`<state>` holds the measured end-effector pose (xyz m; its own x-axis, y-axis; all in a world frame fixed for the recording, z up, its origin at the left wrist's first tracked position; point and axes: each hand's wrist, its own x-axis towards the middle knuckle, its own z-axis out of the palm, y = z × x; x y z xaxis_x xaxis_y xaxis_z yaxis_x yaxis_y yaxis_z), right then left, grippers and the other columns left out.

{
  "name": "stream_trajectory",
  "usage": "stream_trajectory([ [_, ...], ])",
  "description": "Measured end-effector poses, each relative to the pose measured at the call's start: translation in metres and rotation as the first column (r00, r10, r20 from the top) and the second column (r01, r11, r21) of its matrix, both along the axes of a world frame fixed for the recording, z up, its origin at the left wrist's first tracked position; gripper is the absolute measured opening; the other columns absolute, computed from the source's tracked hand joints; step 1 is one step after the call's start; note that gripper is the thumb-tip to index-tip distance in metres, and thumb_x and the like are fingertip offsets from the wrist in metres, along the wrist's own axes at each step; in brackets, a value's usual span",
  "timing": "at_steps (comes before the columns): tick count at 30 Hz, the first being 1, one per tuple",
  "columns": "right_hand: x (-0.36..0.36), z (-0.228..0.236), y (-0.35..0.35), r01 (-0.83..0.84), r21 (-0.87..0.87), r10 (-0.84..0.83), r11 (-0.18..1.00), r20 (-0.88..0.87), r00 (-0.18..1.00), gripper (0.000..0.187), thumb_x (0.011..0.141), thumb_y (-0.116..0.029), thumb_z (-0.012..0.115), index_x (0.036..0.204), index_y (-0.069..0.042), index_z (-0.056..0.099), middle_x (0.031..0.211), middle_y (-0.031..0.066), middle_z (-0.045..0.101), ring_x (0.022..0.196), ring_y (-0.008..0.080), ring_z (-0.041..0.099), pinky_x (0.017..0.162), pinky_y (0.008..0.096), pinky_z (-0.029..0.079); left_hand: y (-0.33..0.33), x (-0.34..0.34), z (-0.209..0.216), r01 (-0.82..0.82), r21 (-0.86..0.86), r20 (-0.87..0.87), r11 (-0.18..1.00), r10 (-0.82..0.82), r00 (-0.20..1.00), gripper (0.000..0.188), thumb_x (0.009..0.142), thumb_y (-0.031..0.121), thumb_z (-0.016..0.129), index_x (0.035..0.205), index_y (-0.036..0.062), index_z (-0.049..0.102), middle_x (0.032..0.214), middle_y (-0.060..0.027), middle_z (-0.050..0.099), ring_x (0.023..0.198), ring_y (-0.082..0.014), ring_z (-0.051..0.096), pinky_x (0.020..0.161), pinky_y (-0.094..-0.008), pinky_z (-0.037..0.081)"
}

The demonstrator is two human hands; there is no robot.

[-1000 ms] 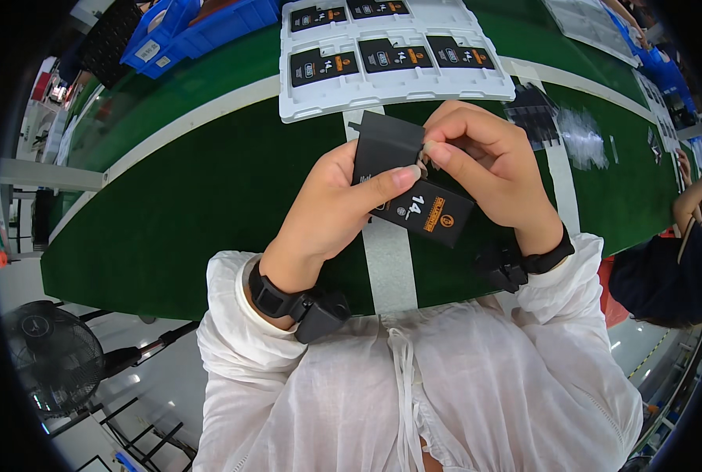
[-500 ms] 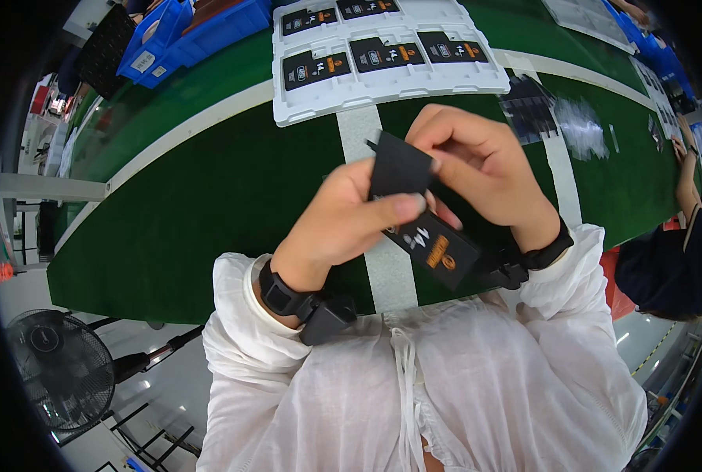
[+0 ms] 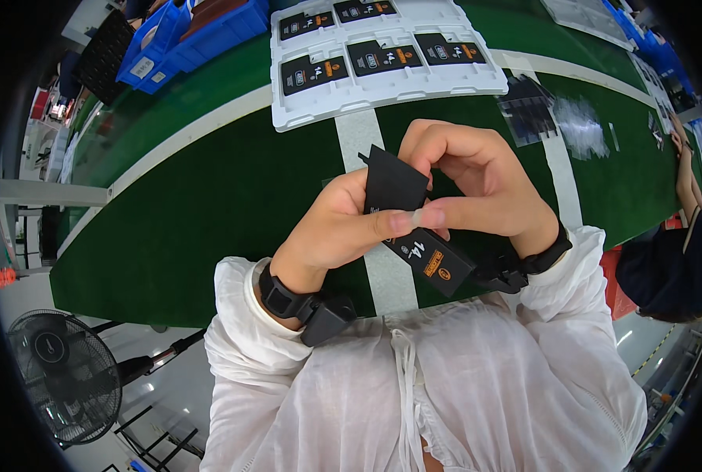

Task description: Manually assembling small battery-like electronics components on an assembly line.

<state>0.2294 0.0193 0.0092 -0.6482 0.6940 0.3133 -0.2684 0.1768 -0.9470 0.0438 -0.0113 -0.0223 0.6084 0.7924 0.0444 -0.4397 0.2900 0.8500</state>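
Note:
A flat black phone battery (image 3: pixel 398 182) with orange and white print is held tilted over the green mat, a small tab sticking out at its upper corner. My left hand (image 3: pixel 337 220) is closed round its left edge, thumb across the face and a fingertip showing at the far edge. Against the battery's right side, my right hand (image 3: pixel 485 181) is closed, its thumb laid on the face beside my left thumb and its index finger curled at the edge. A pale translucent bit shows between the two thumb tips; whether it is film or nail, I cannot tell.
Beyond my hands stands a white moulded tray (image 3: pixel 319 110) with several similar batteries. Dark strips (image 3: pixel 528 114) and a pile of clear film pieces (image 3: pixel 581 130) lie to the right. Blue bins (image 3: pixel 217 43) stand at back left, a fan (image 3: pixel 60 370) lower left. A co-worker (image 3: pixel 669 267) is at far right.
My right thumb has moved down from the battery's upper right corner to its middle, beside my left thumb. The battery has shifted slightly toward me, still in my left hand.

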Motion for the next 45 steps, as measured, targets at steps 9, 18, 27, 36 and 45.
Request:
stream_trajectory([
  [9, -0.004, -0.002, 0.0, -0.1, -0.163, 0.085, 0.982, -0.097, 0.992, 0.014, 0.072, 0.0, 0.068, 0.073, -0.002, 0.055, 0.077, 0.0028, 0.049, 0.065, 0.0091, 0.051, 0.055, 0.0197, 0.045, -0.002, 0.002, 0.006, 0.106, 0.04, 0.09, 0.994, -0.11, 0.99, 0.024, 0.08, 0.009, 0.062, 0.099, -0.0017, 0.052, 0.089, -0.0144, 0.063, 0.084, -0.0232, 0.062, 0.076, -0.0319, 0.05],
  [18, -0.01, -0.008, 0.0, -0.205, -0.119, 0.173, 0.972, -0.236, 0.956, 0.014, 0.069, 0.006, 0.068, 0.07, 0.002, 0.055, 0.078, 0.007, 0.049, 0.057, 0.0126, 0.056, 0.046, 0.0216, 0.052, 0.002, -0.006, 0.013, 0.211, 0.139, -0.025, 0.967, -0.21, 0.977, 0.019, 0.079, 0.008, 0.063, 0.093, -0.0025, 0.056, 0.087, -0.0118, 0.064, 0.082, -0.0196, 0.062, 0.075, -0.0294, 0.049],
  [27, -0.007, -0.012, 0.006, -0.214, 0.041, 0.218, 0.976, -0.204, 0.954, 0.013, 0.068, 0.004, 0.07, 0.072, -0.001, 0.058, 0.079, 0.005, 0.052, 0.067, 0.0118, 0.054, 0.057, 0.0217, 0.045, 0.001, -0.004, 0.015, 0.221, 0.067, 0.002, 0.973, -0.222, 0.975, 0.019, 0.077, 0.007, 0.063, 0.092, -0.0018, 0.056, 0.084, -0.0111, 0.063, 0.08, -0.0206, 0.062, 0.074, -0.0305, 0.049],
  [36, 0.003, 0.005, -0.002, -0.038, 0.195, 0.035, 0.98, 0.021, 0.999, 0.018, 0.069, -0.009, 0.069, 0.08, -0.002, 0.057, 0.081, 0.0063, 0.054, 0.077, 0.0171, 0.05, 0.069, 0.0285, 0.04, 0.001, -0.002, -0.001, 0.133, 0.048, 0.17, 0.99, -0.139, 0.976, 0.026, 0.077, 0.008, 0.063, 0.098, -0.0014, 0.052, 0.084, -0.012, 0.06, 0.079, -0.0272, 0.062, 0.072, -0.0376, 0.05],
  [45, -0.003, -0.004, -0.002, 0.045, 0.152, -0.05, 0.987, 0.029, 0.998, 0.027, 0.065, -0.012, 0.072, 0.083, -0.002, 0.055, 0.087, 0.0068, 0.052, 0.08, 0.0158, 0.048, 0.074, 0.0271, 0.037, -0.002, -0.002, 0.004, 0.123, -0.031, 0.035, 0.992, -0.122, 0.992, 0.027, 0.077, 0.013, 0.064, 0.097, -0.001, 0.052, 0.087, -0.0137, 0.062, 0.084, -0.0233, 0.062, 0.076, -0.0319, 0.049],
])
